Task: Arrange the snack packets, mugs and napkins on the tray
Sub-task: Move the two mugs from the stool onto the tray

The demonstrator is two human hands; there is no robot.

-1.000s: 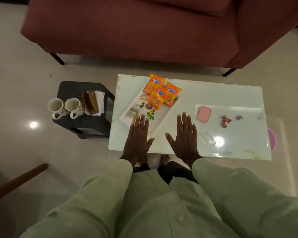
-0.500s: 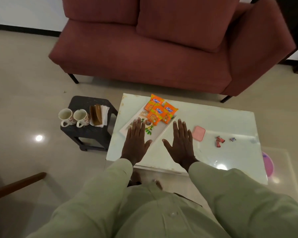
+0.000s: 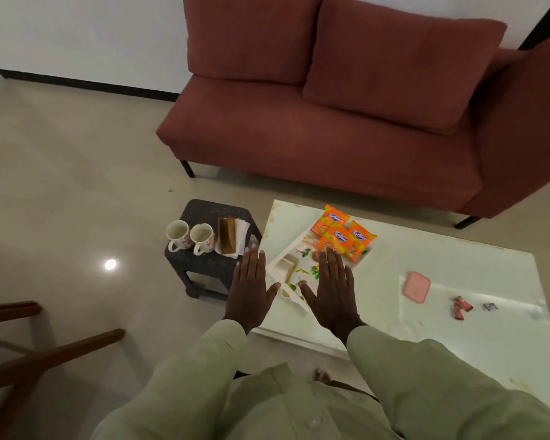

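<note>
Both hands are flat and empty right now, fingers spread, holding nothing: left hand [image 3: 247,289] hovers by the near-left corner of the table [image 3: 451,271], right hand [image 3: 332,289] over the tray [image 3: 281,265]. The snack packets [image 3: 343,236] are already piled on the tray's far end, so I'd guess the mugs are next. The two mugs [image 3: 189,238] sit upright on the little black stool [image 3: 204,265], handles pointing toward the camera, napkins [image 3: 232,235] just beside them. I'd grab one mug per hand by the handle and set them on the bare near end. The tray's long axis runs diagonally, near-left to far-right.
</note>
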